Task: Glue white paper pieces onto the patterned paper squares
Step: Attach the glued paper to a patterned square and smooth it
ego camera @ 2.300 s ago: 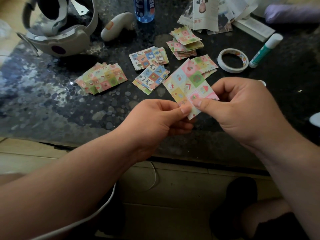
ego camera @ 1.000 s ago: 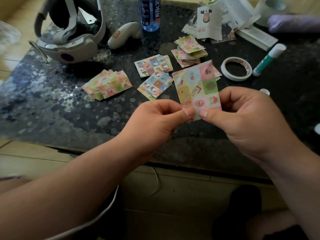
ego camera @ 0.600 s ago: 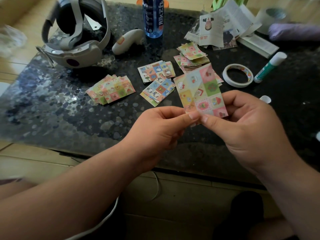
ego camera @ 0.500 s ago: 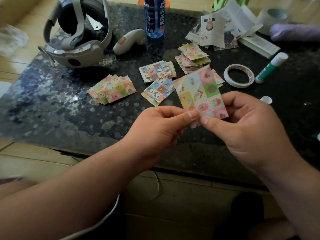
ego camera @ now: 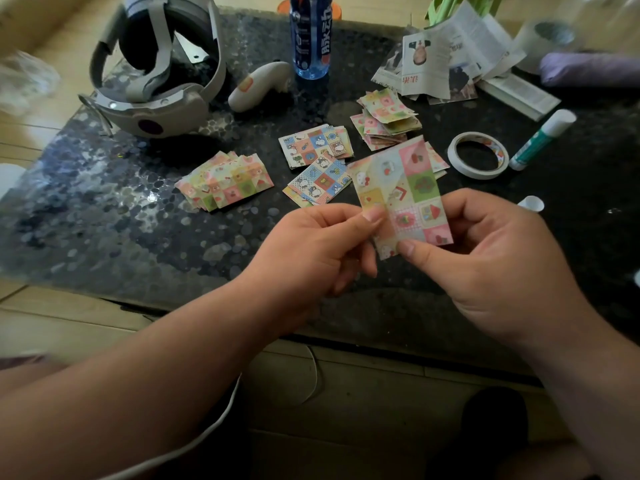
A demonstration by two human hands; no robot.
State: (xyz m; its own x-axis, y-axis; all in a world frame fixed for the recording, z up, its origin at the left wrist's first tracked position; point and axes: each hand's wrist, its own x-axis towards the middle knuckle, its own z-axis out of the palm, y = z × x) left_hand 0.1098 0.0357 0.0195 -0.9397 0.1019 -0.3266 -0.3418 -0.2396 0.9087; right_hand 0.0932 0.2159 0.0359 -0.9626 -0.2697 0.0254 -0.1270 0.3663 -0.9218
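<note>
Headset (ego camera: 152, 98) sits far left on the surface (ego camera: 104, 216), bottle (ego camera: 310, 36) behind the paper stacks (ego camera: 225, 180), tape roll (ego camera: 478, 154) right, glue stick (ego camera: 542, 139) beyond it.

Both hands hold one pastel patterned paper sheet (ego camera: 408, 188) above the dark speckled stone table (ego camera: 104, 220). The left hand (ego camera: 311, 251) pinches its left edge; the right hand (ego camera: 485, 265) pinches its bottom edge. Beyond it, four stacks of patterned paper squares (ego camera: 225, 180) lie flat. To the right lie a white tape roll (ego camera: 478, 154), a green-and-white glue stick (ego camera: 542, 138) and a small white cap (ego camera: 531, 203). A grey headset (ego camera: 156, 71) sits far left and a blue plastic bottle (ego camera: 310, 36) stands at the far edge.
</note>
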